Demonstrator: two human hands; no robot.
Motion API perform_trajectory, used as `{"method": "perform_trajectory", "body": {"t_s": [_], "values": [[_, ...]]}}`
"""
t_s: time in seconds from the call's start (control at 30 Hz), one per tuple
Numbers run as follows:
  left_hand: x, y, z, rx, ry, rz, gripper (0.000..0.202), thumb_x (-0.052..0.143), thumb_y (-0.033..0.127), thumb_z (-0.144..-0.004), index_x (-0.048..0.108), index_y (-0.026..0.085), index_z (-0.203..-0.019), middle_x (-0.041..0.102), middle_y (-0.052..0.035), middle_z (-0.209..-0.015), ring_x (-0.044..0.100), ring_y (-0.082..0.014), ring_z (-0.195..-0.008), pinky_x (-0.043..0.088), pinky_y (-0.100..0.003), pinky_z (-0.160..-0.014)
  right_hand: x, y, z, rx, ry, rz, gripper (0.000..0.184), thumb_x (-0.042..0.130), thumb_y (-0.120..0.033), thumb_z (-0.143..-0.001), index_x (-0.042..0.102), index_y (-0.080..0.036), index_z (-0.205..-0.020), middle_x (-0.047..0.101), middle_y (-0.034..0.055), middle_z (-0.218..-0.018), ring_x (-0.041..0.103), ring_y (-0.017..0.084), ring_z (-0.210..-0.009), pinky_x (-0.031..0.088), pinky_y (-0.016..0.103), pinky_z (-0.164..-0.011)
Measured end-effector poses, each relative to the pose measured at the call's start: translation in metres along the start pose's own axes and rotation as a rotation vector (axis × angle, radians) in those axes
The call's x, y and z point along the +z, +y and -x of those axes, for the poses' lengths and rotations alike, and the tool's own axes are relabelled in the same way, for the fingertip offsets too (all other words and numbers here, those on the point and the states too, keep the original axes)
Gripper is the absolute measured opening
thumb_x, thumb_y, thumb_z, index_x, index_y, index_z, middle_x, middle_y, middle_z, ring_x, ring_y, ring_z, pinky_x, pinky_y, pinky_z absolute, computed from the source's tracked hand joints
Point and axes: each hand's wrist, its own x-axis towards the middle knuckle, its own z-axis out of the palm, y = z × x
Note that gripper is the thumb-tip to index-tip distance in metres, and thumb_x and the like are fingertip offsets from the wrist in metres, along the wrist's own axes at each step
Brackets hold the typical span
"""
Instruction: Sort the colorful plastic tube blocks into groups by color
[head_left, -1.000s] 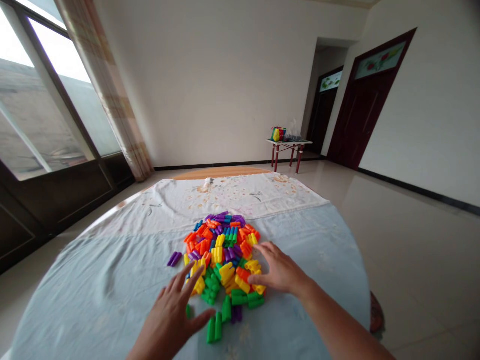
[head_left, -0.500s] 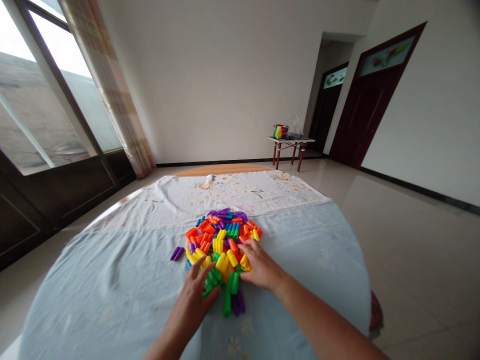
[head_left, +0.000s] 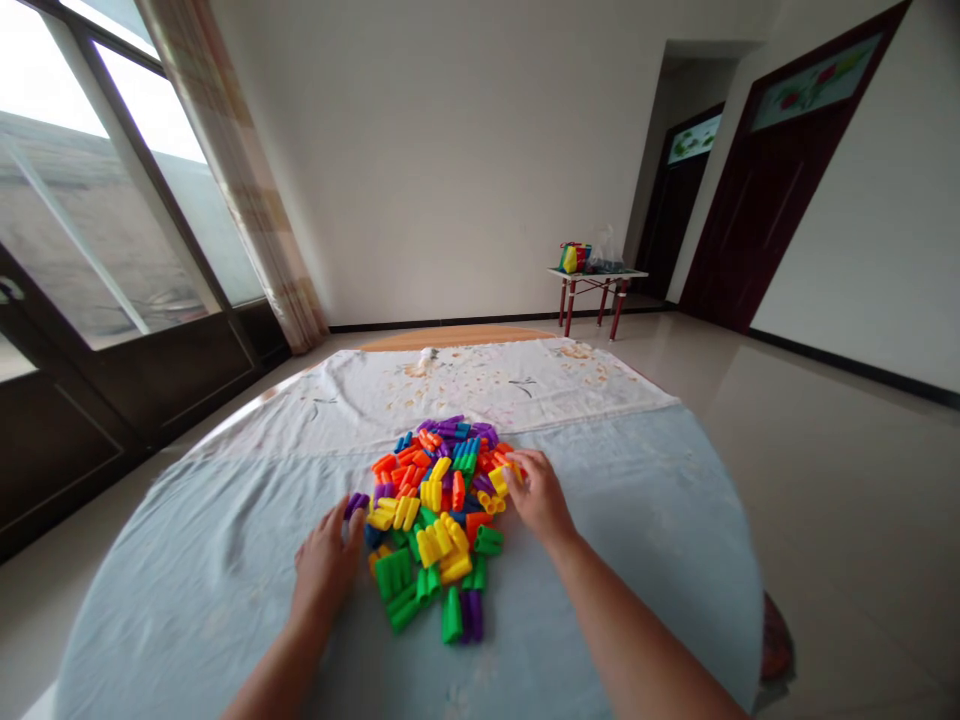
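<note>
A heap of plastic toy building pieces (head_left: pixel 431 495) in yellow, green, orange, purple and blue lies on the cloth in front of me. On the heap's left side, my left hand (head_left: pixel 326 560) has its thumb and fingers apart, with the fingertips at a small purple piece (head_left: pixel 356 504). To the right, my right hand (head_left: pixel 541 498) is partly curled, its fingers apart, and its fingertips meet a yellow piece (head_left: pixel 498 480) at the heap's edge. Green pieces (head_left: pixel 395 575) and a purple piece (head_left: pixel 472 615) lie at the near side, between my forearms.
A pale blue and white cloth (head_left: pixel 630 520) covers the round table, whose bare wooden edge (head_left: pixel 457 338) shows at the far side. Beyond it, a small table (head_left: pixel 598 273) bears a colourful bag (head_left: pixel 576 257) and a clear plastic bag. Windows are at left, doors at right.
My left hand has moved left and away from the green pieces to the purple piece. My right hand has shifted right and slightly up. Several yellow and green pieces have spread toward me.
</note>
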Motion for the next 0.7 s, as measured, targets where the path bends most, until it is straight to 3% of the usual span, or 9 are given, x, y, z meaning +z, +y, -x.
{"method": "perform_trajectory", "body": {"t_s": [0.07,0.17,0.37,0.57,0.63,0.7], "values": [[0.003,-0.004,0.001,0.009,-0.033,0.033,0.049,0.038,0.048,-0.082,0.062,0.02,-0.115,0.067,-0.0135,-0.113,0.059,-0.0311,-0.107,0.044,-0.049,-0.093,0.002,0.018,0.0,0.019,0.076,0.095,0.035,0.048,-0.039,-0.089,0.065,-0.015,-0.107,0.06,0.0171,-0.111,0.054,0.028,-0.11,0.044,0.049,-0.097],[0.006,-0.006,0.005,0.025,-0.034,0.095,0.048,0.036,0.052,-0.082,0.063,0.023,-0.11,0.068,-0.0075,-0.111,0.061,-0.024,-0.104,0.046,-0.037,-0.092,0.014,0.034,0.005,0.068,0.032,0.121,0.047,0.046,-0.048,-0.089,0.062,-0.012,-0.114,0.058,0.0208,-0.12,0.052,0.031,-0.115,0.043,0.051,-0.099],[0.003,-0.013,0.002,-0.157,0.061,0.14,0.06,0.025,0.057,-0.081,0.061,0.015,-0.105,0.07,-0.0131,-0.098,0.062,-0.0283,-0.1,0.046,-0.043,-0.091,0.038,0.015,0.021,0.098,-0.188,-0.004,0.061,0.048,-0.052,-0.088,0.049,-0.011,-0.133,0.044,0.0213,-0.139,0.04,0.033,-0.131,0.038,0.05,-0.105],[0.002,-0.014,0.0,-0.211,0.042,0.17,0.054,0.027,0.055,-0.08,0.062,0.018,-0.099,0.069,-0.011,-0.101,0.06,-0.0268,-0.103,0.044,-0.04,-0.094,0.025,-0.019,0.028,0.072,-0.426,-0.184,0.064,0.049,-0.052,-0.088,0.042,-0.014,-0.139,0.034,0.0176,-0.147,0.033,0.028,-0.136,0.033,0.044,-0.111],[0.002,-0.012,0.001,-0.213,0.041,0.178,0.052,0.028,0.054,-0.081,0.062,0.019,-0.096,0.069,-0.0102,-0.101,0.06,-0.0265,-0.103,0.043,-0.039,-0.095,0.02,-0.024,0.028,0.077,-0.489,-0.249,0.061,0.048,-0.052,-0.089,0.044,-0.016,-0.138,0.037,0.0153,-0.146,0.035,0.027,-0.135,0.033,0.044,-0.11],[0.001,-0.01,0.001,-0.212,0.04,0.186,0.049,0.029,0.053,-0.081,0.063,0.02,-0.095,0.07,-0.009,-0.099,0.06,-0.0258,-0.102,0.044,-0.038,-0.094,0.018,-0.024,0.026,0.107,-0.473,-0.302,0.056,0.044,-0.052,-0.091,0.047,-0.018,-0.135,0.044,0.0139,-0.142,0.04,0.025,-0.132,0.035,0.043,-0.109]]}}
